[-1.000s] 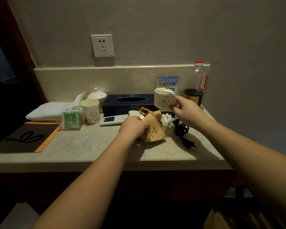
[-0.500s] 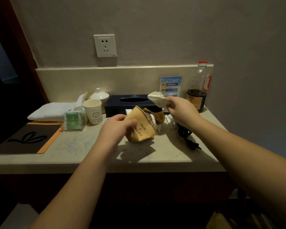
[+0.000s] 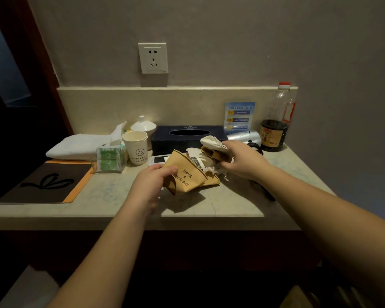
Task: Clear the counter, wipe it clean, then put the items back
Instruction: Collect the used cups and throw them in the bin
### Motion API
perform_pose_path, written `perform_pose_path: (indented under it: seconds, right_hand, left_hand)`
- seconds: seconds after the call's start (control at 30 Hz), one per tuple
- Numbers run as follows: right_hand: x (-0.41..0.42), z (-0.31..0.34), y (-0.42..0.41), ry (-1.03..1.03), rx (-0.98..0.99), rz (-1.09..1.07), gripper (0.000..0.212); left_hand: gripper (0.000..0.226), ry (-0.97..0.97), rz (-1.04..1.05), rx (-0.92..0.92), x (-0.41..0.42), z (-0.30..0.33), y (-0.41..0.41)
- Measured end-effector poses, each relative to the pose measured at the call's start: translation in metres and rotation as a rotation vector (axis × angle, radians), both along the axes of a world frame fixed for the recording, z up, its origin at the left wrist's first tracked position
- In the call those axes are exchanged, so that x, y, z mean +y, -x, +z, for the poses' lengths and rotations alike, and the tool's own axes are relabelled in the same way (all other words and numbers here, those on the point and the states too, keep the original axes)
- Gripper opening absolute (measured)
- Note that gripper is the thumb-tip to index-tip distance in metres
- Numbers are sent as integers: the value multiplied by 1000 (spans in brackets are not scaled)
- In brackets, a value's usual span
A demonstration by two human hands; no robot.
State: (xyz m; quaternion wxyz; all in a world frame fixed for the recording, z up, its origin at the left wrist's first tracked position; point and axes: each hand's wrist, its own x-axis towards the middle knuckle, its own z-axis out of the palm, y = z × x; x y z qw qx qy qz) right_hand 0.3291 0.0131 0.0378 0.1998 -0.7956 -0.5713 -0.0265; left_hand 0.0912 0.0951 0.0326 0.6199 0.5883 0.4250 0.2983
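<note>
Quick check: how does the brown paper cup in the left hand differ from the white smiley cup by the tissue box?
The brown cup lies tipped on its side, crushed and stuffed with paper scraps; the white cup stands upright and keeps its round shape. The left hand grips the brown cup, while nothing touches the white cup. The brown cup reads "HAVE A NICE DAY"; the white cup bears a smiley face. Both are printed paper cups.

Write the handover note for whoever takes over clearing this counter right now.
Left hand grips the tan paper bag.
Right hand grips crumpled paper trash at the bag's mouth.
Still on the counter: smiley cup, tissue box, sauce bottle, folded towel, green packets.
Done: some trash bagged.
Left: clear everything, wipe, put items back.
</note>
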Motion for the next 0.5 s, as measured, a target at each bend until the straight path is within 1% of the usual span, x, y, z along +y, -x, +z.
perform_pose_path:
  seconds: [0.13, 0.23, 0.33, 0.5]
  right_hand:
    - [9, -7, 2, -47, -24, -64, 60]
    - [12, -10, 5, -69, -30, -96, 55]
    - [12, -13, 9, -112, -52, -116, 43]
    - [13, -8, 10, -154, -32, -185, 21]
  left_hand:
    - [27, -14, -11, 5, 7, -2, 2]
    - [33, -21, -16, 6, 11, -4, 3]
    - [38, -20, -19, -2, 14, -6, 3]
    - [30, -6, -40, -5, 14, -7, 3]
